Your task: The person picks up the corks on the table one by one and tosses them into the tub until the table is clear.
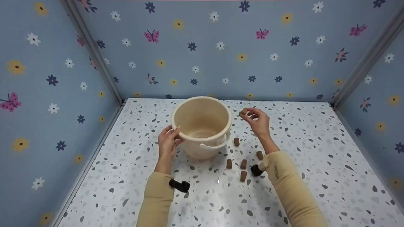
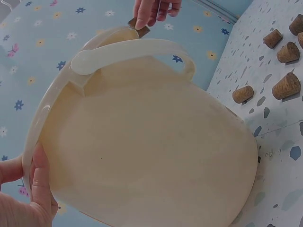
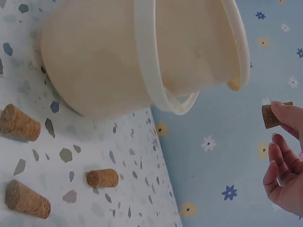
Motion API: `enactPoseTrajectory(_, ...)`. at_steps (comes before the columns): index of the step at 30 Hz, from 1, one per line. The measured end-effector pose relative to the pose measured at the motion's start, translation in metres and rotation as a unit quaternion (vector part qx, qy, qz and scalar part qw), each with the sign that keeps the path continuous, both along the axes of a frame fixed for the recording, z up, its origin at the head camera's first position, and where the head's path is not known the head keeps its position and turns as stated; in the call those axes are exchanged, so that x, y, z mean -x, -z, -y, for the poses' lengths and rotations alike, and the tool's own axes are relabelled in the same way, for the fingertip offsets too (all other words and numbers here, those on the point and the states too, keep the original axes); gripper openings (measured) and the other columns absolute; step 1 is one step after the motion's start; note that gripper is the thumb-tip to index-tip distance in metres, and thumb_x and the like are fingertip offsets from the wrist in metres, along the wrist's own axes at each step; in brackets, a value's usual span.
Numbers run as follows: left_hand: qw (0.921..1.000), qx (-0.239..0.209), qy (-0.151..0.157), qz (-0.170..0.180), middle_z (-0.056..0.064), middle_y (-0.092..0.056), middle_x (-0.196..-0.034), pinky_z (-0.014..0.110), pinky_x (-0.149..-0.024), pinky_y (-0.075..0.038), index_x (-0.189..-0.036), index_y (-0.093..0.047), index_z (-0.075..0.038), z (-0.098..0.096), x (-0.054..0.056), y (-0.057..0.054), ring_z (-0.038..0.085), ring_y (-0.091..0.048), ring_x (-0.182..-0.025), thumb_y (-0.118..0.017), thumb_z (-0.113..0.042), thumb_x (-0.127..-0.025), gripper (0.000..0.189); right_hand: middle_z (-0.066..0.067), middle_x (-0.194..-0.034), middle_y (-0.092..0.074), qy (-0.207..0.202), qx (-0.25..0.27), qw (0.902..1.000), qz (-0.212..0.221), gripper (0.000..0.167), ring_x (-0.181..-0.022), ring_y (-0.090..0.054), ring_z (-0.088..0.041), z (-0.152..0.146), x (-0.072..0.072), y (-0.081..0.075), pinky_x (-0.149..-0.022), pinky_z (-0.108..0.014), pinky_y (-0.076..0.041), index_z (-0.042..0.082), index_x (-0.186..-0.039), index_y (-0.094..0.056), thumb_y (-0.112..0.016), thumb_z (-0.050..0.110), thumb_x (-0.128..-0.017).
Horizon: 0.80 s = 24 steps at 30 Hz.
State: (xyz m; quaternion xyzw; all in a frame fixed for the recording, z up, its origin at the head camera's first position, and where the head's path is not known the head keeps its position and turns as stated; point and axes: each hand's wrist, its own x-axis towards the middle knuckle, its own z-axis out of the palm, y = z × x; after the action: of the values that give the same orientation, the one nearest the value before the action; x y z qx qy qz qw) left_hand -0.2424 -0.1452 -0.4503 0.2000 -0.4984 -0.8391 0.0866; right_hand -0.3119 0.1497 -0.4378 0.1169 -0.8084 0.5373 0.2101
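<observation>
Cream bucket (image 1: pixel 202 118) mid-frame, gripped at the rim's lower left by the left hand (image 1: pixel 167 142), thumb and fingers closed on the edge; cork (image 1: pixel 242 112) in a closed fingertip pinch by the right hand (image 1: pixel 259 121), just right of the rim. Could easily slip from such a small grip, tip the bucket with one hard tug, or knock over the loose corks (image 1: pixel 243 164) lower right of centre via that low wrist camera (image 1: pixel 256 170)

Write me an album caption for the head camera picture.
Left hand holding a cream bucket by its rim, right hand pinching a brown cork, more corks on the speckled surface.
</observation>
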Motion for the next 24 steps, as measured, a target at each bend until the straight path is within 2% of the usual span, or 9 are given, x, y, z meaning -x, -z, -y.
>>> enactPoseTrajectory(5,1.0000,0.001,-0.001,0.005,0.009,-0.055,-0.083,0.026,-0.053,-0.052,-0.116,-0.045,0.001,0.000,0.001,-0.001,0.012,-0.055,-0.057,-0.061,-0.004,-0.082,0.039,-0.008,-0.085,-0.063,-0.029,0.007,0.9995,-0.006,0.023,-0.072,-0.054,-0.018,0.014,-0.005,-0.012,-0.064,-0.024,-0.043,0.005,-0.094,-0.067,-0.071,0.016,-0.075)
enactPoseTrajectory(9,1.0000,-0.004,-0.003,0.008,0.009,-0.055,-0.083,0.026,-0.053,-0.052,-0.116,-0.045,0.002,0.000,0.001,0.000,0.013,-0.055,-0.057,-0.062,-0.004,-0.082,0.039,-0.008,-0.086,-0.063,-0.046,0.008,0.9989,0.001,0.023,-0.071,-0.054,-0.017,0.026,-0.008,-0.017,-0.063,-0.027,-0.044,0.005,-0.094,-0.067,-0.072,0.015,-0.074)
enactPoseTrajectory(15,0.9999,-0.002,-0.001,0.011,0.017,-0.054,-0.096,0.026,-0.055,-0.052,-0.118,-0.045,0.000,0.001,0.001,0.000,0.013,-0.056,-0.059,-0.061,-0.006,-0.082,0.039,-0.008,-0.083,-0.061,-0.058,-0.004,0.9982,0.012,0.024,-0.068,-0.054,-0.017,0.042,-0.012,-0.020,-0.059,-0.028,-0.045,0.005,-0.094,-0.067,-0.073,0.015,-0.072)
enactPoseTrajectory(24,0.9999,-0.006,-0.002,0.009,0.015,-0.054,-0.093,0.026,-0.054,-0.052,-0.116,-0.045,0.001,0.001,0.001,0.000,0.013,-0.056,-0.058,-0.062,-0.005,-0.081,0.039,-0.006,-0.081,-0.060,-0.079,-0.028,0.9965,-0.008,0.024,-0.067,-0.053,-0.014,0.066,-0.018,-0.022,-0.056,-0.024,-0.043,0.006,-0.093,-0.067,-0.074,0.017,-0.072)
